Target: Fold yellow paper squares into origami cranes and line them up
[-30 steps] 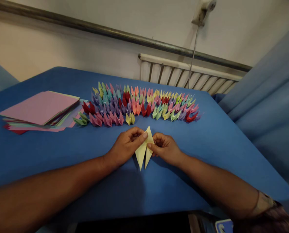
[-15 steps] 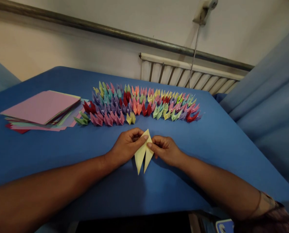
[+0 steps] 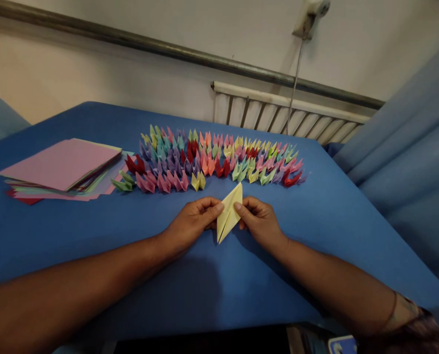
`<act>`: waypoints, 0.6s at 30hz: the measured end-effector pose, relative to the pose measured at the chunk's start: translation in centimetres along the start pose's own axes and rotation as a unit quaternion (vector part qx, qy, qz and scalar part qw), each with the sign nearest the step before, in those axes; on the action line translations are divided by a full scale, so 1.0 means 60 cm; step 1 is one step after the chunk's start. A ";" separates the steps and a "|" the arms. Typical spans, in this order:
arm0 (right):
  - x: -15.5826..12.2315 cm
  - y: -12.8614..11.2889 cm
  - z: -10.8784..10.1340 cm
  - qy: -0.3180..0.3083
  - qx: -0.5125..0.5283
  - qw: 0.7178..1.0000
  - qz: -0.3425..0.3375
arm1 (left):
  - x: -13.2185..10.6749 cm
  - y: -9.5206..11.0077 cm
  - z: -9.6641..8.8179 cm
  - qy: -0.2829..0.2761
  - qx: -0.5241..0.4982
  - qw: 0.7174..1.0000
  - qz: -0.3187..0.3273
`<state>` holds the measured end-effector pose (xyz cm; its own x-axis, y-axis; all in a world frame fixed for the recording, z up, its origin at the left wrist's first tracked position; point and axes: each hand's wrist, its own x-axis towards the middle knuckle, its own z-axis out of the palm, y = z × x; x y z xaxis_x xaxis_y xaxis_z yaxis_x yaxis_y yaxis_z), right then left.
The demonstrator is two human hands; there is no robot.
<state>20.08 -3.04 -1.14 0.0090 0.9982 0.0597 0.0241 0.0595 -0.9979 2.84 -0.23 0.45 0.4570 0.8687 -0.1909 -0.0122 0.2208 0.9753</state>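
A pale yellow folded paper piece (image 3: 228,214), long and pointed at both ends, is held just above the blue table (image 3: 315,221). My left hand (image 3: 190,223) pinches its left edge with curled fingers. My right hand (image 3: 260,221) grips its right side, thumb on top. The piece tilts with its upper tip to the right. Beyond my hands stand rows of small folded paper figures (image 3: 212,157) in many colours.
A stack of coloured square paper sheets (image 3: 62,167), pink on top, lies at the table's left. A white radiator (image 3: 286,115) and a metal rail run along the wall behind. Blue fabric (image 3: 407,147) hangs on the right.
The yellow piece has been raised and turned, its upper tip now leaning right and its two lower points closed together. Both hands moved slightly away from me with it.
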 end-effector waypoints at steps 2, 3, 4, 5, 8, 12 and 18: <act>-0.001 0.002 0.004 -0.010 0.023 1.000 0.018 | -0.001 0.001 0.000 0.008 0.034 0.999 0.007; -0.002 0.003 0.006 -0.016 0.036 0.999 0.028 | -0.001 0.002 0.000 0.009 0.046 0.999 0.009; -0.003 0.004 0.008 -0.022 0.049 0.998 0.037 | -0.001 0.002 0.000 0.007 0.054 0.998 0.010; -0.003 0.005 0.011 -0.027 0.059 0.997 0.043 | -0.001 0.002 0.000 0.004 0.058 0.998 0.010; -0.004 0.006 0.016 -0.040 0.078 0.995 0.055 | -0.003 0.003 0.002 -0.004 0.062 0.998 0.006; -0.002 0.005 0.015 -0.059 0.078 0.993 0.070 | -0.006 0.006 0.004 -0.003 0.081 0.997 0.006; 0.001 -0.004 0.003 -0.046 0.049 0.997 0.028 | -0.006 0.007 0.004 -0.001 0.124 0.992 -0.005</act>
<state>19.90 -2.98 -0.90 -0.0837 0.9965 0.0058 -0.0712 -0.0002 -0.9975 2.91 -0.55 0.93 0.4585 0.8659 -0.2000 0.2108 0.1127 0.9710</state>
